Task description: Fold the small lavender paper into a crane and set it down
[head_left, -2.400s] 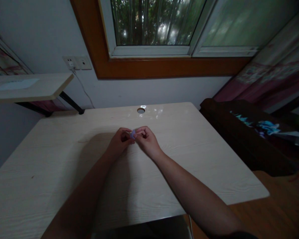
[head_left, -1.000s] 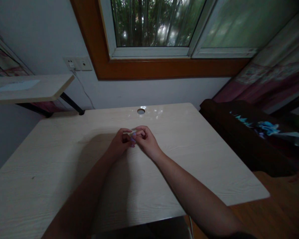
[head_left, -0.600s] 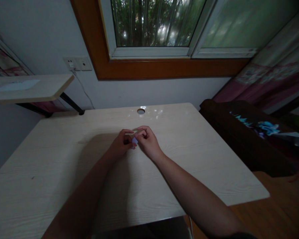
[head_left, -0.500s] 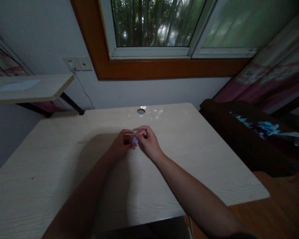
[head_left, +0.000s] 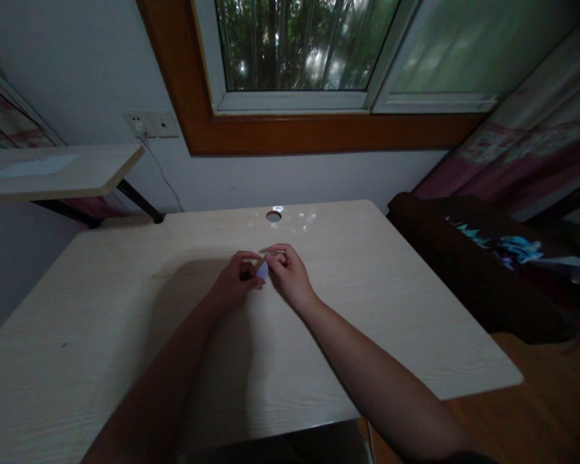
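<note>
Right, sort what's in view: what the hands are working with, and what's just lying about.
In use:
Small lilac piece, at the fingers of the left hand and right hand
Table, beneath them

Lying about:
Whitish sheet on the shelf
Blue thing, unclear, on dark furniture

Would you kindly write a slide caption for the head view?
Left hand pinches a small lilac piece at a pale desk, the right hand at its edge.
</note>
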Demonstrator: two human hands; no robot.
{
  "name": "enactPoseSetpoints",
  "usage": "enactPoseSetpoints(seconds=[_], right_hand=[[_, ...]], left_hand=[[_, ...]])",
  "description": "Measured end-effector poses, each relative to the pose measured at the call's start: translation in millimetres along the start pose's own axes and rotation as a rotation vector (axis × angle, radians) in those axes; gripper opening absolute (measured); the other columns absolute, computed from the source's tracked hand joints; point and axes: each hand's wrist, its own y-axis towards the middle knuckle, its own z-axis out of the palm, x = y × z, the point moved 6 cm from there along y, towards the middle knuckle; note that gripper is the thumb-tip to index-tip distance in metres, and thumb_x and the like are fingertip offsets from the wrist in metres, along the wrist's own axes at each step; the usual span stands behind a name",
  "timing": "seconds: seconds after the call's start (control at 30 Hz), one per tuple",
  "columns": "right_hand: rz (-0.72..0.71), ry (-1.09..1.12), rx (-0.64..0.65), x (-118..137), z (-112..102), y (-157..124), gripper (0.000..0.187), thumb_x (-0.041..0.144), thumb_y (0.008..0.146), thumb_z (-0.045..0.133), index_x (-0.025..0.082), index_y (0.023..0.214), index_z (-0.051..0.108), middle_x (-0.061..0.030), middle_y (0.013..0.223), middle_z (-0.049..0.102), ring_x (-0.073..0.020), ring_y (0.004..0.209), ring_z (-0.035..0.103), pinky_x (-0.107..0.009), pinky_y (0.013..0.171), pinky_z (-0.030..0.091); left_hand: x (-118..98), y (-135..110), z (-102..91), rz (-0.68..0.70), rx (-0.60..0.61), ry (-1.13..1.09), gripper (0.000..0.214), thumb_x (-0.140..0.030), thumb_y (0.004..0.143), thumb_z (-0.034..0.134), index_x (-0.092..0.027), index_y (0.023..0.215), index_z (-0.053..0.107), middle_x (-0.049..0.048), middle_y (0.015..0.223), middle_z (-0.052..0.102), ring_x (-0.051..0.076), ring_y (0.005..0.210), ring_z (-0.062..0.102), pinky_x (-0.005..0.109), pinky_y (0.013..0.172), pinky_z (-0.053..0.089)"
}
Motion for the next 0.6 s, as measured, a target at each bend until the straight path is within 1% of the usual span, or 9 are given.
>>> enactPoseSetpoints(seconds=[0.17,0.3,0.43,0.6], right_hand=[[0.02,0.051,0.006,-1.3,1.1,1.6,0.029,0.044,0.084,0.066,0.024,0.103,0.059,0.0042,0.065,0.061,-0.0146,0.064,0.059,-0.028,0.066,0.047],[0.027,0.073,0.053,1.1,5.3,0.6,0.033,0.038,0.078,0.072,0.024,0.104,0.059,0.0028,0.072,0.065,-0.0154,0.069,0.062,-0.03,0.071,0.048],[0.03,0.082,0.099,0.6,8.9,0.1,0.037,0.033,0.075,0.074,0.025,0.107,0.058,0.0024,0.076,0.066,-0.0157,0.07,0.063,-0.031,0.071,0.049],[0.01,0.059,0.064,-0.7,6.0,1.5,0.035,0.031,0.075,0.074,0.024,0.105,0.058,0.0032,0.073,0.065,-0.0155,0.068,0.062,-0.031,0.071,0.048]], left_hand=[[-5.2,0.8,-2.7,-0.001,-0.064,-0.025,0.054,-0.025,0.068,0.081,-0.021,0.112,0.049,-0.0091,0.063,0.057,0.012,0.06,0.064,0.026,0.066,0.051],[-8.2,1.9,-5.2,0.013,-0.104,-0.02,0.054,-0.028,0.068,0.082,-0.021,0.11,0.048,-0.0094,0.062,0.058,0.011,0.059,0.063,0.025,0.064,0.049],[-8.5,2.7,-6.8,0.014,-0.12,0.008,0.054,-0.032,0.069,0.082,-0.02,0.11,0.049,-0.0085,0.062,0.058,0.011,0.059,0.062,0.025,0.063,0.048],[-7.5,3.0,-7.7,0.036,-0.116,0.04,0.053,-0.031,0.071,0.081,-0.019,0.111,0.049,-0.0078,0.063,0.059,0.012,0.061,0.063,0.025,0.063,0.048]])
